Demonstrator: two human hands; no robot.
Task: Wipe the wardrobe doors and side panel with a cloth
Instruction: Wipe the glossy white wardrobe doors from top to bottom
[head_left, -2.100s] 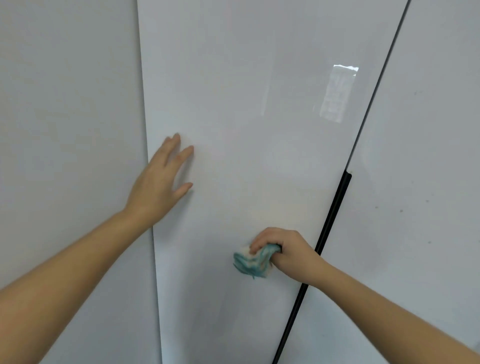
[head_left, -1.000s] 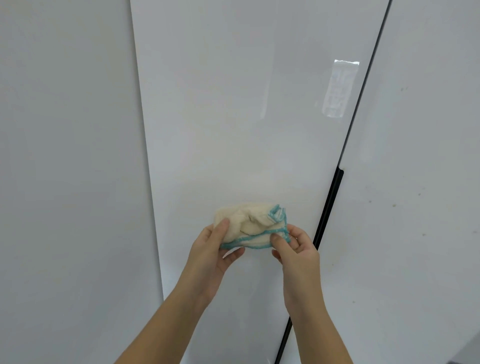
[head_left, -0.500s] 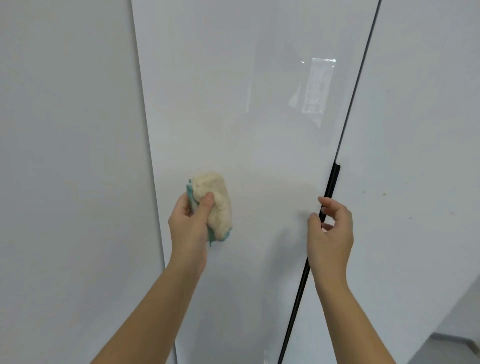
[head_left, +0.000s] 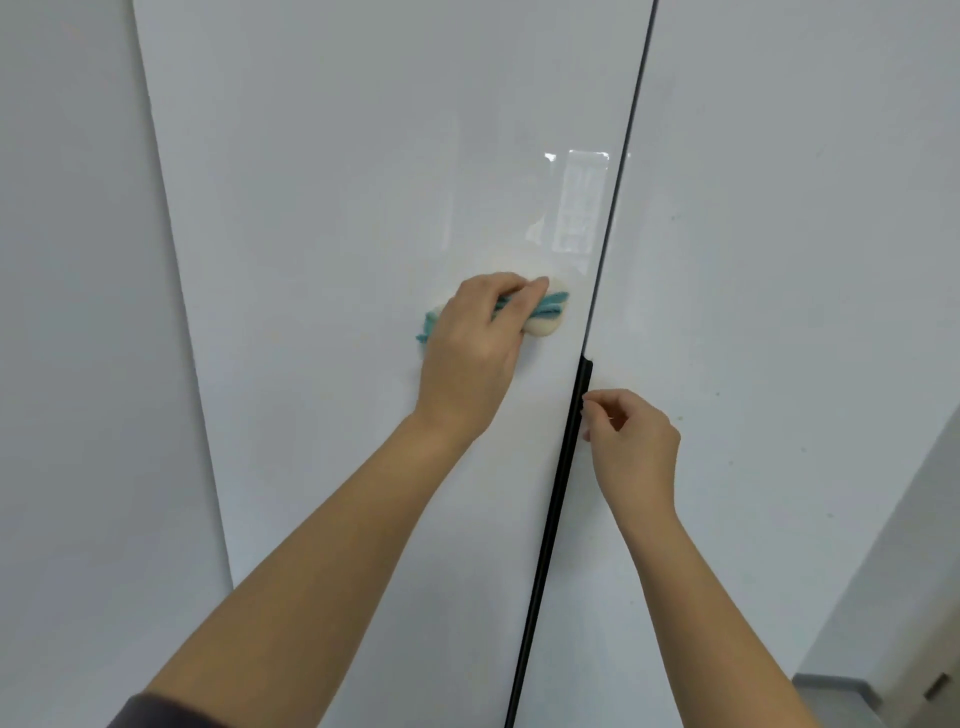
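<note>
A glossy white wardrobe door (head_left: 363, 182) fills the middle of the view, with a second white door (head_left: 779, 260) to its right. My left hand (head_left: 472, 343) presses a cream cloth with a teal edge (head_left: 545, 314) flat against the middle door, close to its right edge. A black vertical handle strip (head_left: 563, 493) runs down the gap between the two doors. My right hand (head_left: 631, 441) is beside that strip near its top, fingers curled at the door's edge; whether it grips the strip is unclear. A white side panel (head_left: 78, 364) stands at the left.
A strip of clear tape (head_left: 582, 202) is stuck on the middle door near its right edge. Small dark specks dot the right door. A grey wall and skirting (head_left: 883, 691) show at the bottom right.
My left hand has carried the cloth up and to the right across the middle door. My right hand stays at the black handle strip. The view has shifted left.
</note>
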